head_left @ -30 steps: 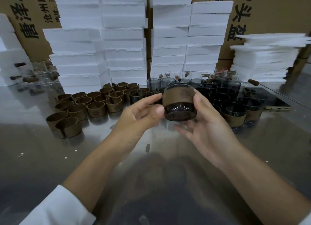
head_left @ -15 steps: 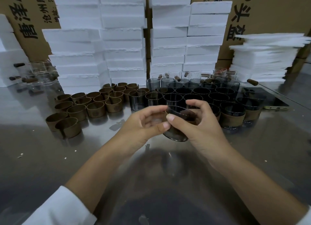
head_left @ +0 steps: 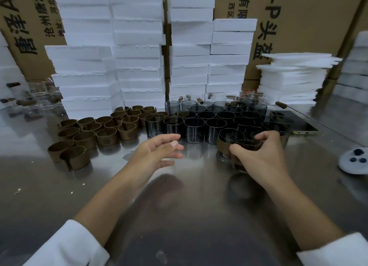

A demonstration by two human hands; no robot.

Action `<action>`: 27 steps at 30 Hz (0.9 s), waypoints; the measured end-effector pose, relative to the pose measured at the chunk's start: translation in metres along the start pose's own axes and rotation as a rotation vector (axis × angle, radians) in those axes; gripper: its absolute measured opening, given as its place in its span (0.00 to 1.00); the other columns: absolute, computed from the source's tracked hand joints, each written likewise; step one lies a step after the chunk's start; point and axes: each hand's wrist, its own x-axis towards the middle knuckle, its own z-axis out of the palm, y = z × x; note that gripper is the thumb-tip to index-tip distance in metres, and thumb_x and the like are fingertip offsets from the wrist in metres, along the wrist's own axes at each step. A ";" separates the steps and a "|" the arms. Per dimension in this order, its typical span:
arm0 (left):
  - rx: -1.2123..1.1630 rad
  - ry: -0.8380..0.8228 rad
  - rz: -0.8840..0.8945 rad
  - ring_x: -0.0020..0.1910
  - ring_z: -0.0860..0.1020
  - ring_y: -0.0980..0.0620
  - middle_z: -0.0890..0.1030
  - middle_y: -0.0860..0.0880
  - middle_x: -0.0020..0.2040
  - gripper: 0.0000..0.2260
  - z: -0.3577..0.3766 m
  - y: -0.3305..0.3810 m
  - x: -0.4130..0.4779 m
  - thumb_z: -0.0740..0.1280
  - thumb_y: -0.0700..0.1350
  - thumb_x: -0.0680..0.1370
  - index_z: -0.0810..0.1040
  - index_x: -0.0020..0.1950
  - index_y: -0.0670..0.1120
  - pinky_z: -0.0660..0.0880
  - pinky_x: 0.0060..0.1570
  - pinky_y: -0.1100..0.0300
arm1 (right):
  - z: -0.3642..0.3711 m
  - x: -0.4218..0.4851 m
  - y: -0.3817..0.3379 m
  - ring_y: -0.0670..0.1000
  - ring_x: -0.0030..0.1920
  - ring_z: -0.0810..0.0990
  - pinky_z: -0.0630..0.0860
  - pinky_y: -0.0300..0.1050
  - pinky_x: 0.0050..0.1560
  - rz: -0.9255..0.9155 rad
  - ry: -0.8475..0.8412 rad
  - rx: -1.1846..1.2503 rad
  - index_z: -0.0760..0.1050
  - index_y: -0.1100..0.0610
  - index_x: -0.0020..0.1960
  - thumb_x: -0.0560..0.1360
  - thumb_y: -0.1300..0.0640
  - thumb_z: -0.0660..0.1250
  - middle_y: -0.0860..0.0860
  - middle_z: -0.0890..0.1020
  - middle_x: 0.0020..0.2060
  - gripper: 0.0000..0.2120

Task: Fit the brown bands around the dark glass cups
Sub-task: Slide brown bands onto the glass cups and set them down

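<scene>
Head view, single entry.

- Right hand: I logged it curled over a banded cup, with the thumb on the near wall and the fingers hooked over the far rim. The cup was upright, at or just above the steel table, right of centre. I could not tell whether its base touched.
- Neighbouring banded cup: stood just beside the held one, on its far-left side.
- Left hand: fingers loosely spread and holding nothing, low over the table's middle.
- Bare dark glass cups: upright rows toward the far edge. The nearest row lay just beyond the left fingertips, with the mouths facing up.
- Loose brown bands: stood on edge in a cluster toward the far-left part of the table, to the left of the left hand.
- Deciding relation, as I judged it: the left hand was the nearer one to both bare cups and bands. The cups lay ahead of it and the bands off to its side.
- Hard to read: the right palm covered most of the held cup, so the band's seating was unconfirmed. The left fingers were blurred. The rear cups merged into one dark mass.
- Backdrop: white foam boxes stood stacked along the far edge.
</scene>
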 end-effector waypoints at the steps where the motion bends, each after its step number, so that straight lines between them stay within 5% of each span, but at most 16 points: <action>1: -0.002 0.004 0.000 0.48 0.83 0.52 0.85 0.51 0.48 0.18 0.000 0.000 0.000 0.69 0.55 0.67 0.81 0.56 0.54 0.75 0.48 0.58 | 0.000 0.003 0.004 0.56 0.54 0.76 0.76 0.54 0.50 0.035 0.008 -0.006 0.63 0.54 0.53 0.63 0.51 0.76 0.54 0.74 0.54 0.27; 4: -0.001 0.009 0.001 0.48 0.83 0.52 0.85 0.51 0.48 0.17 -0.001 -0.001 0.000 0.69 0.54 0.68 0.81 0.56 0.53 0.75 0.49 0.57 | 0.001 0.006 0.008 0.60 0.57 0.75 0.75 0.57 0.55 0.064 0.048 -0.039 0.61 0.55 0.53 0.64 0.52 0.77 0.56 0.73 0.57 0.28; 8: -0.005 0.007 0.005 0.47 0.83 0.53 0.85 0.51 0.48 0.15 -0.002 -0.002 0.000 0.71 0.52 0.70 0.81 0.56 0.53 0.75 0.48 0.58 | 0.003 0.004 0.007 0.52 0.51 0.69 0.66 0.44 0.45 -0.016 0.082 -0.069 0.59 0.54 0.54 0.64 0.51 0.79 0.50 0.66 0.55 0.31; 11: 0.002 0.026 0.000 0.48 0.83 0.54 0.85 0.52 0.49 0.15 -0.003 -0.001 0.000 0.73 0.51 0.70 0.81 0.57 0.53 0.76 0.48 0.59 | 0.007 0.003 0.008 0.49 0.52 0.67 0.63 0.41 0.46 -0.083 0.034 -0.093 0.59 0.52 0.54 0.64 0.50 0.80 0.49 0.66 0.55 0.32; 17: -0.002 0.077 0.013 0.47 0.83 0.55 0.85 0.53 0.49 0.19 -0.001 -0.002 0.000 0.70 0.54 0.66 0.81 0.56 0.52 0.76 0.47 0.59 | 0.010 0.002 0.009 0.54 0.64 0.67 0.69 0.52 0.59 -0.192 0.046 -0.251 0.68 0.55 0.66 0.64 0.46 0.78 0.50 0.75 0.57 0.36; 21: 0.008 0.087 0.003 0.47 0.83 0.55 0.85 0.52 0.48 0.20 -0.001 -0.002 0.000 0.70 0.54 0.65 0.81 0.55 0.52 0.76 0.48 0.58 | 0.009 0.002 0.009 0.55 0.66 0.67 0.68 0.50 0.60 -0.179 0.038 -0.230 0.66 0.56 0.68 0.67 0.49 0.78 0.53 0.74 0.62 0.35; 27: 0.019 0.092 -0.008 0.47 0.83 0.55 0.85 0.53 0.48 0.16 -0.002 -0.003 0.001 0.73 0.52 0.68 0.81 0.55 0.53 0.75 0.46 0.60 | 0.011 0.002 0.011 0.48 0.52 0.67 0.64 0.41 0.50 -0.202 0.084 -0.201 0.66 0.57 0.65 0.66 0.52 0.79 0.54 0.68 0.62 0.34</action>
